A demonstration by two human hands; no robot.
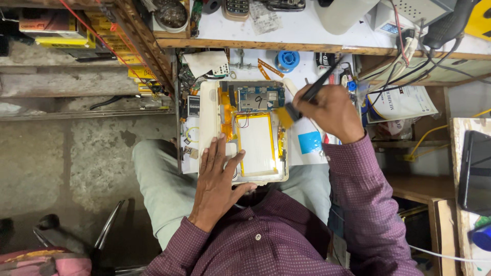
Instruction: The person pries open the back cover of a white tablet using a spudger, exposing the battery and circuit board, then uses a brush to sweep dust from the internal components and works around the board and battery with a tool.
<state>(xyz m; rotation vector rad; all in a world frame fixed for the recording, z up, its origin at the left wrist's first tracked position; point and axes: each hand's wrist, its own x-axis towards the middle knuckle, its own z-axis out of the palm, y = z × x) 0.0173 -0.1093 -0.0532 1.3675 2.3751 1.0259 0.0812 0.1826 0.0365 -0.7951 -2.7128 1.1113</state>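
Head view, looking straight down at your lap and a cluttered workbench. An opened tablet (244, 134), back cover off, lies on the near edge of the bench in front of you, its white battery (255, 143) and blue circuit board (258, 98) exposed, with orange ribbon cables along the sides. Your left hand (217, 176) lies flat on the tablet's near left corner, fingers spread and uncurled, pressing it down and gripping nothing. Your right hand (330, 110) is closed around the dark handle of a small brush (302, 102), whose pale bristles touch the tablet's right edge beside the circuit board. Just right of the tablet sits a blue square pad (310, 142). Farther off, a blue solder spool (287, 60) and loose small parts crowd the bench, and tangled cables (409, 66) run along the far right. A raised shelf (307, 41) overhangs the far side, holding a keypad phone (236, 8). A dark tablet (475, 171) rests at the right edge.
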